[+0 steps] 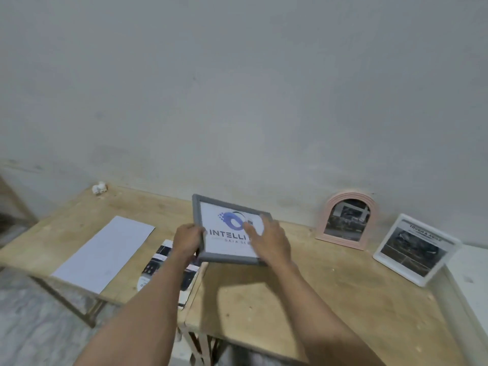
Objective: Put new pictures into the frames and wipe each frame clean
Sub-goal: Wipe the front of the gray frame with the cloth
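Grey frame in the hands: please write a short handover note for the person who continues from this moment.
Left hand grips the grey frame by its left edge, above the table. Right hand lies flat on its front; no cloth visible.
Pink arched frame and white frame stand at the wall, pictures in.
White sheet and printed pictures lie on the left.
Which frames are wiped: cannot tell.

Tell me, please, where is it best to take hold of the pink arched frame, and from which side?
Grip the pink arched frame by its two straight side edges, low down, coming from the front. It stands leaning against the wall, so the back is closed off, and the rounded top would likely slip between the fingers. The white frame stands apart on its right, leaving room.
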Tool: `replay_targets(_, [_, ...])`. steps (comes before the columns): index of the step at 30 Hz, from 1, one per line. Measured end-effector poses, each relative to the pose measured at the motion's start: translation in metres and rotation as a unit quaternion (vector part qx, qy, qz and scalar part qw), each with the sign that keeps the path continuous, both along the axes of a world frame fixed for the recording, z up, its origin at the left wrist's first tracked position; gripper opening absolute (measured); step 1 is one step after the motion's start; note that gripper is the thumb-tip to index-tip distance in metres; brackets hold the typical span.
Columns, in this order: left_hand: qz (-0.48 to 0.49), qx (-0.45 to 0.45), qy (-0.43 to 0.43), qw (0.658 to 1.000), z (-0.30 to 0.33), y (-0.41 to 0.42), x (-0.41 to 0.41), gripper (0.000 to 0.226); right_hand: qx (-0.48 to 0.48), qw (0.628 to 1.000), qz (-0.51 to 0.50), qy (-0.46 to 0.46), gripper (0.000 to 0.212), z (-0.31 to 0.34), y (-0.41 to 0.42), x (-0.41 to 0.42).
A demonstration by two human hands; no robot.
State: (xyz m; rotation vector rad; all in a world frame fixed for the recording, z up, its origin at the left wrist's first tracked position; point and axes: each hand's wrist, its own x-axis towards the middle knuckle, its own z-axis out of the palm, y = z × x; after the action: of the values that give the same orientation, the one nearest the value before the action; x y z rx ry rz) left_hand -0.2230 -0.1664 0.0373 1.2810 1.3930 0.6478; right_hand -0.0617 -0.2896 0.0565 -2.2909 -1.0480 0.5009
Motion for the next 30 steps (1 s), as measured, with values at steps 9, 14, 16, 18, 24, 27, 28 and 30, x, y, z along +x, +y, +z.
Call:
replay_targets(9, [-0.01, -0.142, -0.095, 0.985, -0.028, 0.024, -0.061, 0.028, -0.052, 0.951, -0.273, 0.139, 0.071, -0.035, 0.007, 0.046])
replay_targets(14, [0.031, -0.084, 0.002, 0.996, -0.05, 0.049, -0.055, 0.026, -0.047, 0.948, -0.299, 0.101, 0.073, -0.056, 0.034, 0.021])
replay_targets(16, [0.035, -0.034, 0.078, 0.996, -0.061, 0.062, -0.057, 0.029, -0.051, 0.945, -0.304, 0.106, 0.074, -0.072, 0.049, 0.013])
replay_targets(18, [0.033, 0.007, 0.138, 0.99, -0.07, 0.076, -0.064, 0.032, -0.057, 0.941, -0.312, 0.117, 0.074, -0.087, 0.066, 0.004])
replay_targets(24, [0.034, -0.011, 0.09, 0.995, -0.106, 0.147, -0.089, 0.03, -0.067, 0.931, -0.331, 0.139, 0.078, -0.117, 0.135, -0.02])
replay_targets(27, [-0.001, -0.103, 0.038, 0.994, -0.122, 0.19, -0.105, 0.025, -0.077, 0.931, -0.335, 0.12, 0.091, -0.143, 0.163, -0.033])
replay_targets(28, [-0.011, -0.134, 0.012, 0.991, -0.124, 0.202, -0.11, 0.019, -0.081, 0.93, -0.338, 0.114, 0.091, -0.15, 0.167, -0.039])
replay_targets(30, [0.0, -0.184, -0.058, 0.981, -0.129, 0.225, -0.12, 0.013, -0.089, 0.93, -0.336, 0.118, 0.081, -0.164, 0.173, -0.051])
